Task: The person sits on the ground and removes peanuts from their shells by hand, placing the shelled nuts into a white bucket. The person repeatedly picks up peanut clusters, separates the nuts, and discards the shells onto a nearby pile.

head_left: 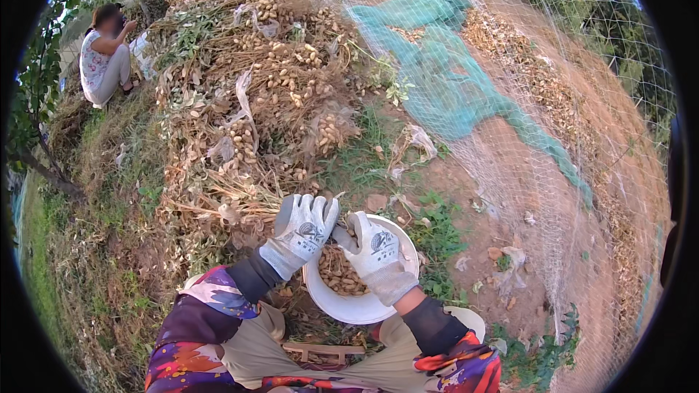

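My left hand [304,232], in a white and grey work glove, is closed around a bunch of dried peanut plants [248,199] whose stems reach out to its left. Close beside it, my right hand [377,251] wears a matching glove and bends its fingers at the root end of the bunch; whether a pod is between them is hard to tell. Both hands are over the far side of a white plastic bucket [357,314], which stands between my knees. Peanuts in their shells [338,273] lie inside the bucket.
A large heap of uprooted peanut plants [284,71] lies ahead. Another person [104,60] squats at the far left by a tree. White netting [524,185] and bunched green mesh [448,82] run along the right. A small wooden stool [322,349] shows below.
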`<state>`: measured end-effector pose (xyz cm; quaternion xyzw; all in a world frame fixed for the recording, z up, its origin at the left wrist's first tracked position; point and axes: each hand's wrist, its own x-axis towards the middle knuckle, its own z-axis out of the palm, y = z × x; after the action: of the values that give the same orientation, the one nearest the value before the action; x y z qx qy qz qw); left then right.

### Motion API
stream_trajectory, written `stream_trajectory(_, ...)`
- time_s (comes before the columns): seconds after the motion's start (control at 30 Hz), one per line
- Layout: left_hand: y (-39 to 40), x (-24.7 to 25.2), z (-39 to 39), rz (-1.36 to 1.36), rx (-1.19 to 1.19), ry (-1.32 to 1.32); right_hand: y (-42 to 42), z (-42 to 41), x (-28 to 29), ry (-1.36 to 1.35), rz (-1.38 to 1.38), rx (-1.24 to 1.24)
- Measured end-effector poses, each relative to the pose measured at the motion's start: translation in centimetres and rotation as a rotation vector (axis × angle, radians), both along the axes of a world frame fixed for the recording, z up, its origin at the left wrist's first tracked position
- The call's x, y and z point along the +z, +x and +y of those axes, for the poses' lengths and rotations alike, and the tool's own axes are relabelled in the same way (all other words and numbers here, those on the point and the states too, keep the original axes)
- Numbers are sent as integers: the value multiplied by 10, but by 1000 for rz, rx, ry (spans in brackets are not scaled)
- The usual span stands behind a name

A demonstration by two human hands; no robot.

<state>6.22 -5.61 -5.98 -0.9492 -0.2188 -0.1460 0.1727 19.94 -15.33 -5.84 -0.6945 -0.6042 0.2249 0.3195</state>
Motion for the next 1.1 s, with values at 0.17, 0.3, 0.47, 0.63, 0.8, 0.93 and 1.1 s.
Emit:
stream_trajectory(0.17, -9, -6, 0, 27, -48, 2, -10, 2, -4, -11, 56, -9)
stream_trajectory(0.3, -6, -6, 1, 115, 4, -58, -8, 4, -13, 82, 185, 64)
stream_trajectory(0.47, -8, -7, 5, 161, 31, -141, -11, 3, -4, 22, 349, 87)
stream_trajectory(0.63, -2, -4, 0, 173, 12, -202, -12, 5, -29, 91, 25, 31)
stream_trajectory(0.8, -7, 0, 7, 80, -37, -183, -12, 2, -16, 38, 971, -19)
stream_trajectory(0.93, -10, 2, 12, -16, -142, -152, -15, -10, 8, -10, 1202, -110)
stream_trajectory(1.1, -14, 0, 20, -45, -183, -178, -3, -15, 20, 64, 1445, -16)
